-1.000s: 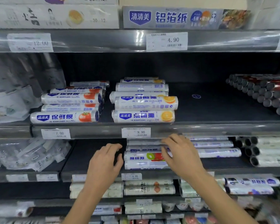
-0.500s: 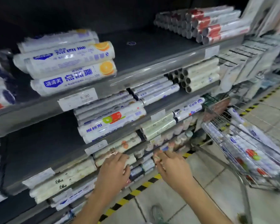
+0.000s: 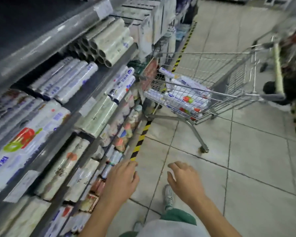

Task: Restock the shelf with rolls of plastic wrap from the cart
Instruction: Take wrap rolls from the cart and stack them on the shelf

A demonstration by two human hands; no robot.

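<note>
The left half of the view is filled by a shelf unit (image 3: 41,43), seen at a slant, its grey tiers packed with rolled goods laid on their sides. A pale tiled floor (image 3: 246,168) takes up the right half, and a strip of yellow-and-black tape (image 3: 142,135) is seen along the foot of the shelving. A wire cart (image 3: 238,77) is stood on the tiles at the far end of the shelving, its front end close to the shelf edge and its pale handle (image 3: 278,65) turned toward the right edge of the view. The rolls of plastic wrap (image 3: 186,100) are found in the cart, heaped at the low front end of the basket (white wrappers with blue lettering and a red-and-green print). Rolls with the same print (image 3: 24,139) are seen on a middle tier at the left edge of the shelf; much of this is blurred.

The left hand (image 3: 121,182) is held palm down above the bottom edge of the shelving, fingers close together and gently bent, with nothing gripped. The right hand (image 3: 184,180) is held over the bare tiles just beside it, fingers slightly spread and loosely curled, also with nothing held. Well clear of both hands is the cart. A light shoe (image 3: 168,197) is seen on the floor between the two forearms.
</note>
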